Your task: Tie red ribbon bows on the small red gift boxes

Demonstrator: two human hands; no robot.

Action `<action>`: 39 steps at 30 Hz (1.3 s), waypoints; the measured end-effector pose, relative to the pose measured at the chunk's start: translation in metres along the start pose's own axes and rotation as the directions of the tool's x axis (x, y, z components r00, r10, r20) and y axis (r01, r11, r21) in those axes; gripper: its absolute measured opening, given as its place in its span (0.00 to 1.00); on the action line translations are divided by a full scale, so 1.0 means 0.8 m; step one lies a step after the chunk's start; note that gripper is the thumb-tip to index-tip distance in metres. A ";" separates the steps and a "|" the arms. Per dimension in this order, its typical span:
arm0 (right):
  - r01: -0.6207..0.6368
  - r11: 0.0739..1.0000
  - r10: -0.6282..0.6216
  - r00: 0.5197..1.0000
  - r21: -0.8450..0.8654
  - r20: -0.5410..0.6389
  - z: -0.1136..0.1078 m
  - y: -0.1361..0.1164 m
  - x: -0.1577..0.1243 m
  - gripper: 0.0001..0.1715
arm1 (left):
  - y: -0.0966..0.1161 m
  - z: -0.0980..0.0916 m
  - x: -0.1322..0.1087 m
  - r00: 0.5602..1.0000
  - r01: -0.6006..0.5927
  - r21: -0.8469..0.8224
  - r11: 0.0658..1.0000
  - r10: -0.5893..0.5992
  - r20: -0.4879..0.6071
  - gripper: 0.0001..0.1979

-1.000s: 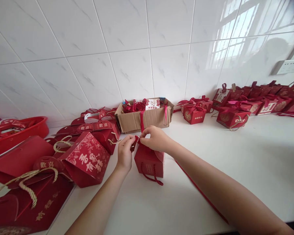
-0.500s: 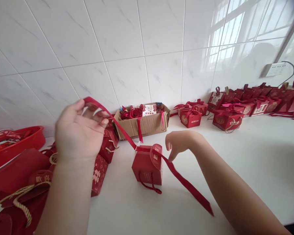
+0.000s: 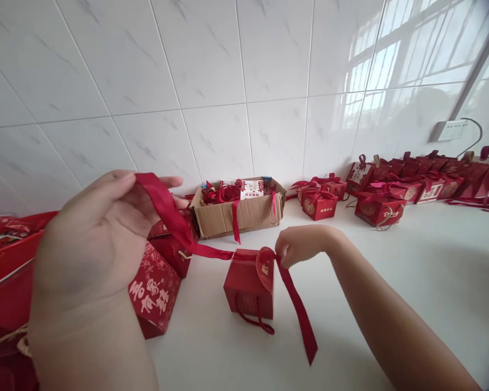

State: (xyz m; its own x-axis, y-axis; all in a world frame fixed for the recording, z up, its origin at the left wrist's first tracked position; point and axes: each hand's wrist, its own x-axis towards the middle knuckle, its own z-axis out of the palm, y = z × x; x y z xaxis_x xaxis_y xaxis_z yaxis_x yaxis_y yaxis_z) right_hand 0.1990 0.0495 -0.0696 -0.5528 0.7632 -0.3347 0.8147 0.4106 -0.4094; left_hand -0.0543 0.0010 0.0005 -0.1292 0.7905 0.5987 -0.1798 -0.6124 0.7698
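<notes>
A small red gift box (image 3: 248,290) with a cord handle stands on the white counter (image 3: 411,282). A red ribbon (image 3: 175,217) runs through its top flaps. My left hand (image 3: 101,239) is raised close to the camera, thumb and fingers closed on one end of the ribbon. My right hand (image 3: 299,244) pinches the ribbon beside the box's rounded flap. The other end hangs down to the counter at the box's right.
An open cardboard box (image 3: 240,209) of ribbons sits against the tiled wall. Larger red gift boxes (image 3: 155,288) lie at the left beside a red basin (image 3: 8,244). Finished ribboned boxes (image 3: 378,206) line the back right, below a wall socket (image 3: 450,129).
Both hands were at the box top a second ago. My left hand has pulled the ribbon up and to the left, shortening the right tail. My right hand has closed on the ribbon by the flap.
</notes>
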 end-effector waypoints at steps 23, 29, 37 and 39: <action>0.544 0.390 -0.100 0.827 0.743 -0.553 -0.022 0.008 -0.058 0.09 | 0.000 0.007 0.000 0.998 -0.037 -0.009 0.999 0.038 0.048 0.11; 0.610 0.293 -0.104 0.786 0.736 -0.610 -0.024 0.015 -0.057 0.10 | 0.000 0.006 -0.004 0.989 -0.105 -0.006 0.994 0.105 0.102 0.11; 0.524 0.550 0.008 0.776 0.651 -0.631 -0.019 0.028 -0.048 0.25 | 0.006 0.012 -0.010 0.988 -0.115 -0.004 0.993 0.115 0.104 0.12; 0.592 0.494 -0.049 0.750 0.636 -0.660 -0.017 0.029 -0.044 0.25 | 0.006 0.011 -0.010 0.989 -0.111 -0.020 0.994 0.113 0.100 0.11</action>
State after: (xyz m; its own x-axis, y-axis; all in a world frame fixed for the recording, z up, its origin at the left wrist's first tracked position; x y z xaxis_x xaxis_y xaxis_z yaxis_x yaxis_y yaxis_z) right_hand 0.2394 0.0386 -0.0559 -0.3394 0.8812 0.3291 -0.0360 0.3375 -0.9406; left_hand -0.0452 -0.0084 0.0011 -0.0507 0.7117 0.7007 -0.1839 -0.6963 0.6938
